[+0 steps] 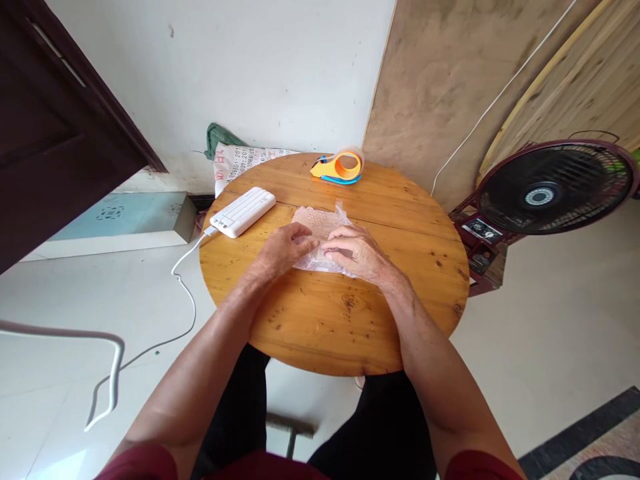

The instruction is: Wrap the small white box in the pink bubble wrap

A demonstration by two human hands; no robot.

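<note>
A flat piece of clear bubble wrap lies on the round wooden table, with a strip of clear tape standing up at its far edge. My left hand is closed on the left side of the wrap, fingers curled and thumb pointing inward. From the right, my right hand grips the wrap with bent fingers and thumb. The two hands nearly meet over its middle. What the wrap may enclose is hidden.
An orange and blue tape dispenser stands at the table's far edge. To the left lies a white power bank with a white cable running off the table. A fan is at the right; a printed sack sits behind.
</note>
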